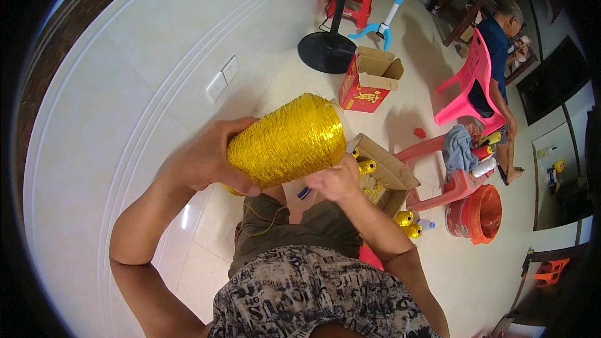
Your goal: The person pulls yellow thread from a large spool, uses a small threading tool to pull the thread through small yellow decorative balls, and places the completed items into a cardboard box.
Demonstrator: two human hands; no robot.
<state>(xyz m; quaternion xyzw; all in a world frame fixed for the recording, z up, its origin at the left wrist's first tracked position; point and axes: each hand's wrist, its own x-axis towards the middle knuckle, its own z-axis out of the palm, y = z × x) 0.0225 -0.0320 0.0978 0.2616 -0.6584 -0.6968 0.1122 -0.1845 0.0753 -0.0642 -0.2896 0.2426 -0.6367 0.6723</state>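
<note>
A large spool of shiny gold thread is held up before me, lying roughly sideways. My left hand grips its left end, with the thumb along the underside. At the lower right end is my right hand, slightly blurred. Its fingers are partly hidden, so I cannot tell whether it grips the spool or only touches it. A loose strand of thread hangs over my lap. Below the right hand, a small dark blue item is partly visible.
An open carton with gold spools stands to the right; more gold spools are beside it. Beyond are a red stool bearing cloth and spools, a lined bucket, a red box, a fan base and a seated person.
</note>
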